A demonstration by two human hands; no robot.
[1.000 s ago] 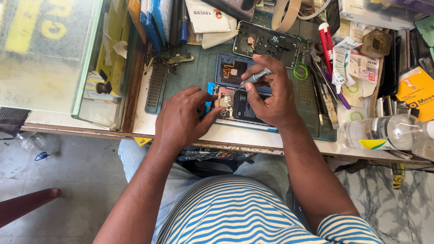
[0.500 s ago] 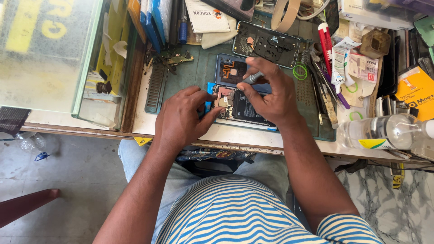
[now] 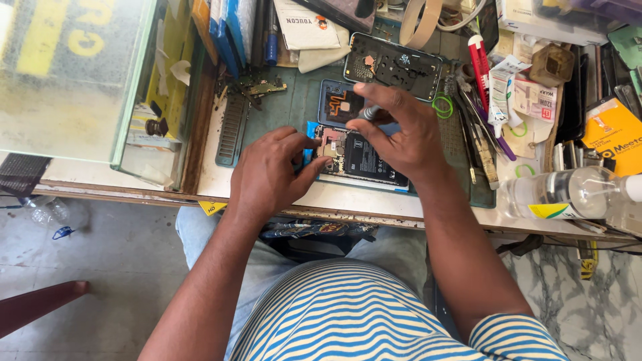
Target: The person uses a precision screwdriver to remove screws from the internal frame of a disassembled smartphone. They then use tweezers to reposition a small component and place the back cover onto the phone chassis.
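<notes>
Little has shifted since the earlier frames: both hands stay over the opened phone (image 3: 354,157) at the frame's centre, and the right hand's (image 3: 401,134) grip on the small screwdriver (image 3: 366,113) has crept only slightly. That hand is closed on the tool, its tip down toward the phone's upper left part. The left hand (image 3: 271,170) rests on the phone's left edge, its fingers pressing the board end; it steadies the phone rather than closing around it. Near one another, the two hands do not touch.

One opened phone lies on the green mat (image 3: 281,113) of the worktop (image 3: 221,180). Two detached shells lie above it: a blue back cover (image 3: 334,103) touching the phone and a black frame (image 3: 394,63) further up. One clear plastic bottle (image 3: 568,194) with a yellow-and-green label lies on its side at right. One orange-yellow packet (image 3: 612,130) sits at the right edge, one white printed packet (image 3: 304,23) at top centre, and one red-handled cutter (image 3: 480,63) stands upper right.
</notes>
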